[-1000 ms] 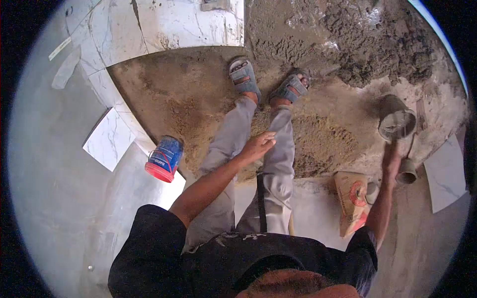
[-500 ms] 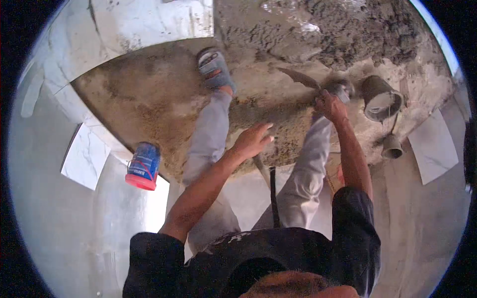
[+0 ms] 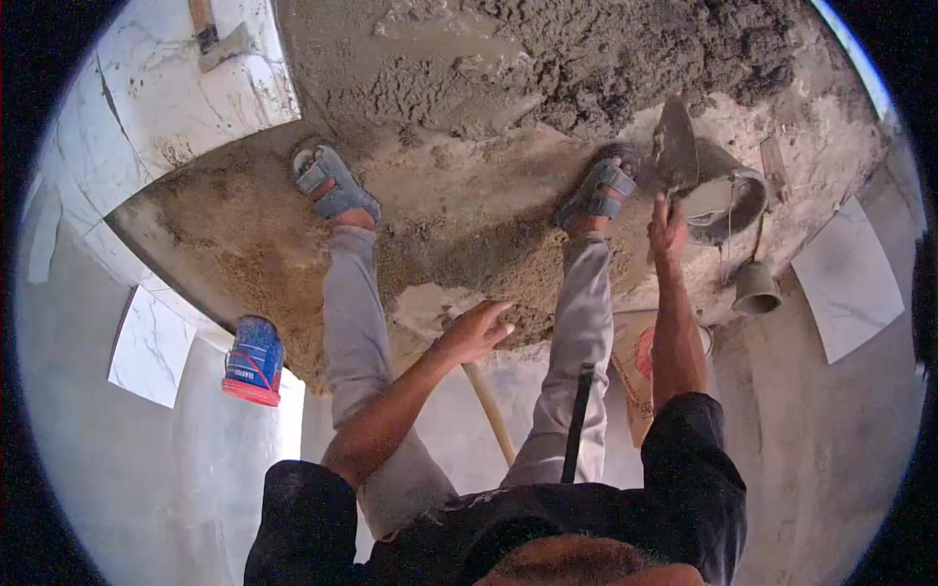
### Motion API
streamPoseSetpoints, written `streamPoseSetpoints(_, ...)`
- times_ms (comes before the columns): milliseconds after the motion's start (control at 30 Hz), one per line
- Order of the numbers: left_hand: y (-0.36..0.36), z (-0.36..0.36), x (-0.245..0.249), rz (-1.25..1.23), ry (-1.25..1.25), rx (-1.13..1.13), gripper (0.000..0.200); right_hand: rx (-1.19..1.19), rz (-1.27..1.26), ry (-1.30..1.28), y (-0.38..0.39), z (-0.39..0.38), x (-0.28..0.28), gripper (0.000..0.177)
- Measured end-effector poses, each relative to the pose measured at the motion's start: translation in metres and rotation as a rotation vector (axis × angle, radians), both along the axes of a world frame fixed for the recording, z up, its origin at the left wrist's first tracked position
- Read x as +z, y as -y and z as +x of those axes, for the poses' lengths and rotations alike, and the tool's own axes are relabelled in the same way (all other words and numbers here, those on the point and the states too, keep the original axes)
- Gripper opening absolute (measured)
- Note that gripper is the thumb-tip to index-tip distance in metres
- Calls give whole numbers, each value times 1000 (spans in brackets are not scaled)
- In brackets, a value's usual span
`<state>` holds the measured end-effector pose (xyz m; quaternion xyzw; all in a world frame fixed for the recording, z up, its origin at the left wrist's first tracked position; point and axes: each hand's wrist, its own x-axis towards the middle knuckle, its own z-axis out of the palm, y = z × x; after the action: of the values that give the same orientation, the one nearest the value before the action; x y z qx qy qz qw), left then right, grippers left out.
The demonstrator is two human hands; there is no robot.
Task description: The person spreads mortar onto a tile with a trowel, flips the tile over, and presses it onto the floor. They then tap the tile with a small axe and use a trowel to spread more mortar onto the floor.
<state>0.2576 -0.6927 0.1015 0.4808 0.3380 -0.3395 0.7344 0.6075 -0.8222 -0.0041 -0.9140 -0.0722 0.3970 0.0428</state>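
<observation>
My right hand [image 3: 667, 230] is wrapped round the handle of a trowel [image 3: 674, 146], whose mortar-coated blade points up and away beside the rim of a grey bucket [image 3: 750, 200]. Grey slurry and something pale show inside the bucket. My left hand [image 3: 473, 335] hangs over the sandy floor between my legs, fingers apart, with nothing in it. Below that hand a wooden handle [image 3: 489, 412] runs toward my body. Wet mortar [image 3: 586, 59] covers the floor at the top.
White marbled tiles [image 3: 186, 107] lie at the upper left, with a hammer-like tool [image 3: 210, 39] on them. A blue and red bucket [image 3: 254, 359] is at the left. At the right are a small cup [image 3: 756, 288], a loose tile [image 3: 850, 281] and a paper bag [image 3: 640, 376].
The trowel and my right hand have moved from beside my right foot to the bucket, the blade turning upward. My feet now stand differently, and the view has shifted.
</observation>
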Motion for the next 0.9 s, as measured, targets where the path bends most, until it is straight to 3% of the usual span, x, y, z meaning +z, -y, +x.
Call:
streamPoseSetpoints(167, 9, -9, -17, 52, -80, -3, 48, -130, 113, 33, -30, -20, -40, 42)
streamPoseSetpoints(233, 12, -13, -19, 101, -46, 10, 48, -358, 337, -93, -27, -48, -54, 45)
streamPoseSetpoints(267, 7, -7, -15, 52, -75, 1, 49, -9, 269, 175, -6, -56, -84, 52)
streamPoseSetpoints(367, 6, -1, -13, -11, -87, -4, 49, -25, 481, 217, -21, -83, -111, 46)
streamPoseSetpoints(433, 9, 0, -14, -16, -71, 2, 50, -13, 389, 182, -44, -95, -112, 41)
streamPoseSetpoints(500, 12, -1, -14, -16, -32, 7, 50, -284, 409, -36, -64, -102, -120, 39)
streamPoseSetpoints(533, 13, -2, -13, -19, -42, 5, 50, -352, 259, -261, -81, -95, -101, 35)
streamPoseSetpoints(567, 14, -2, -14, -24, -44, 9, 50, -353, 258, -271, -62, -97, -103, 35)
streamPoseSetpoints(633, 12, -2, -18, 3, -67, 28, 50, 633, 607, 169, -13, -82, -121, 36)
streamPoseSetpoints(700, 11, -2, -18, -84, -88, 91, 49, 654, 373, -48, 19, -61, -111, 40)
streamPoseSetpoints(767, 15, -5, -20, -38, -93, 125, 48, 725, 549, -55, 13, -48, -71, 38)
streamPoseSetpoints(833, 10, -2, -19, 22, -35, 44, 47, 39, 498, -397, -37, -54, -32, 34)
streamPoseSetpoints(900, 4, -1, -18, -14, -66, 67, 48, 78, 479, -463, -53, -54, -16, 32)
